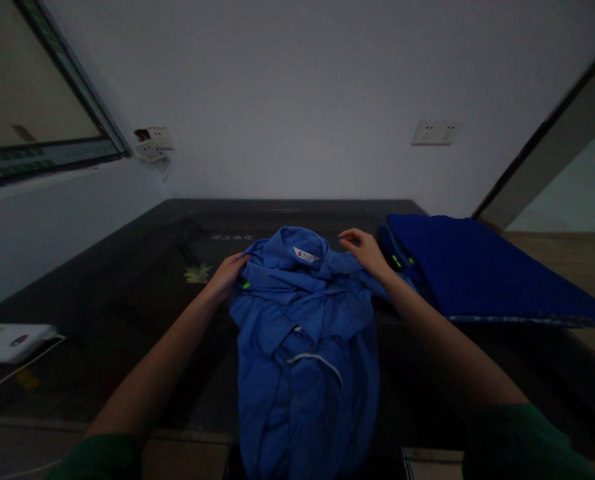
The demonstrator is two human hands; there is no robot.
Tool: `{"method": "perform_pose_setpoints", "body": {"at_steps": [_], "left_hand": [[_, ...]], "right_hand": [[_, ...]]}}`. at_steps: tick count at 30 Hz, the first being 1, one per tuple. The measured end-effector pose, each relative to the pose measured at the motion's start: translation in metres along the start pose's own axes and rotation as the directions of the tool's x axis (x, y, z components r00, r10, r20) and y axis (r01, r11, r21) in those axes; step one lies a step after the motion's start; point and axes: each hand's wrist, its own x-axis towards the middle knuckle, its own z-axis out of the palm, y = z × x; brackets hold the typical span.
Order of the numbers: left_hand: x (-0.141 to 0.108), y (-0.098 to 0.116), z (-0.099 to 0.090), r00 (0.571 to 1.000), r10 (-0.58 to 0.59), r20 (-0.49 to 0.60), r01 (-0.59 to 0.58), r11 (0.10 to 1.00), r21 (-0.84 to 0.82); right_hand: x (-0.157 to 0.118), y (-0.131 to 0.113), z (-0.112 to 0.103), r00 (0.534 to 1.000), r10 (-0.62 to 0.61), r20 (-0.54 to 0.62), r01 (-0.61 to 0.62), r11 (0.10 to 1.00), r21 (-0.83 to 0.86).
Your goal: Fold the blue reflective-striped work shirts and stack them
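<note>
A blue work jacket (307, 320) with a collar, a white neck label and white piping lies front up over the table, its lower part hanging over the near edge toward me. At its left shoulder side, my left hand (228, 275) pinches the cloth, and a bit of bright green trim shows beside the fingers. My right hand (366, 250) is just above the other shoulder, with its fingers loosely bent and a little apart; no cloth shows between them. Part of a sleeve passes beneath my right wrist.
The dark, glossy table (142, 267) stands against a white wall. On its right lies a folded deep-blue cloth stack (477, 270) with green-trimmed fabric beside it. A white box-like device (14, 341) with a cable sits at the left. Sockets (433, 133) are on the wall.
</note>
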Motion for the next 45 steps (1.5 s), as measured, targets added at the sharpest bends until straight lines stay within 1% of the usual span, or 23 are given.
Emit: {"method": "perform_pose_setpoints", "body": {"at_steps": [3,5,7,9,11,14,16,18,21,23,25,27,28,30,32,34,36,38,39,41,42,43,45], "left_hand": [[0.004,-0.004,-0.002,1.0,0.019,-0.02,-0.018,0.999,0.04],[0.007,-0.005,-0.003,0.995,0.078,-0.057,-0.072,0.992,0.108],[0.01,-0.003,-0.002,0.984,0.155,-0.09,-0.135,0.971,0.199],[0.013,0.003,0.0,0.969,0.219,-0.111,-0.169,0.923,0.346],[0.016,0.011,0.004,0.966,0.241,-0.096,-0.149,0.819,0.554],[0.015,0.025,0.011,0.989,0.151,0.014,-0.094,0.544,0.834],[0.011,0.033,0.012,0.993,0.069,0.1,-0.119,0.38,0.917],[0.005,0.041,0.01,0.987,0.014,0.159,-0.157,0.288,0.945],[-0.002,0.05,0.004,0.978,-0.036,0.206,-0.191,0.252,0.949],[-0.004,0.058,0.0,0.971,-0.015,0.238,-0.229,0.221,0.948],[-0.004,0.069,-0.005,0.969,0.064,0.24,-0.247,0.151,0.957],[-0.001,0.086,-0.01,0.969,0.165,0.186,-0.202,0.083,0.976],[0.001,0.097,-0.014,0.964,0.218,0.15,-0.168,0.07,0.983],[0.005,0.126,-0.02,0.94,0.329,0.088,-0.125,0.093,0.988],[0.008,0.16,-0.024,0.896,0.441,0.053,-0.129,0.144,0.981],[0.009,0.199,-0.025,0.835,0.55,0.013,-0.148,0.201,0.968],[0.006,0.239,-0.023,0.774,0.631,-0.057,-0.157,0.278,0.947],[-0.001,0.277,-0.02,0.691,0.715,-0.107,-0.208,0.338,0.918],[-0.006,0.294,-0.018,0.637,0.763,-0.111,-0.249,0.34,0.907],[-0.02,0.326,-0.015,0.501,0.862,-0.073,-0.325,0.266,0.907],[-0.029,0.341,-0.015,0.433,0.901,-0.036,-0.342,0.201,0.918],[-0.039,0.354,-0.015,0.377,0.926,0.009,-0.34,0.13,0.931],[-0.063,0.379,-0.018,0.31,0.944,0.116,-0.316,-0.013,0.949]], "right_hand": [[-0.009,0.013,-0.009,0.999,-0.02,0.036,0.02,1.0,0.002],[-0.018,0.021,-0.015,0.992,-0.015,0.128,0.014,1.0,0.01],[-0.026,0.029,-0.017,0.973,0.002,0.23,-0.002,1.0,-0.003],[-0.032,0.038,-0.013,0.958,0.012,0.286,0.005,0.998,-0.059],[-0.036,0.046,-0.005,0.953,0.0,0.303,0.045,0.989,-0.141],[-0.038,0.053,0.008,0.947,-0.038,0.318,0.12,0.963,-0.242],[-0.038,0.053,0.013,0.962,-0.05,0.269,0.127,0.952,-0.277],[-0.036,0.05,0.011,0.988,-0.043,0.15,0.084,0.955,-0.284],[-0.028,0.032,-0.001,0.997,-0.019,-0.078,-0.006,0.953,-0.302],[-0.019,0.009,-0.012,0.984,-0.022,-0.175,-0.043,0.932,-0.36],[-0.009,-0.021,-0.024,0.976,-0.062,-0.208,-0.04,0.892,-0.45],[0.002,-0.056,-0.036,0.968,-0.138,-0.209,0.0,0.835,-0.55],[0.008,-0.074,-0.042,0.961,-0.189,-0.203,0.032,0.803,-0.595],[0.019,-0.109,-0.055,0.936,-0.297,-0.191,0.098,0.738,-0.668],[0.03,-0.143,-0.07,0.896,-0.401,-0.189,0.151,0.678,-0.719],[0.041,-0.176,-0.086,0.847,-0.495,-0.196,0.191,0.626,-0.756],[0.051,-0.21,-0.104,0.793,-0.576,-0.2,0.223,0.579,-0.784],[0.059,-0.243,-0.124,0.754,-0.626,-0.198,0.227,0.532,-0.816],[0.061,-0.258,-0.135,0.743,-0.638,-0.202,0.211,0.51,-0.834],[0.064,-0.286,-0.16,0.724,-0.652,-0.225,0.152,0.469,-0.87],[0.064,-0.299,-0.174,0.71,-0.662,-0.242,0.117,0.45,-0.886],[0.063,-0.311,-0.187,0.69,-0.677,-0.255,0.086,0.427,-0.9],[0.057,-0.332,-0.212,0.644,-0.719,-0.261,0.032,0.367,-0.93]]}}
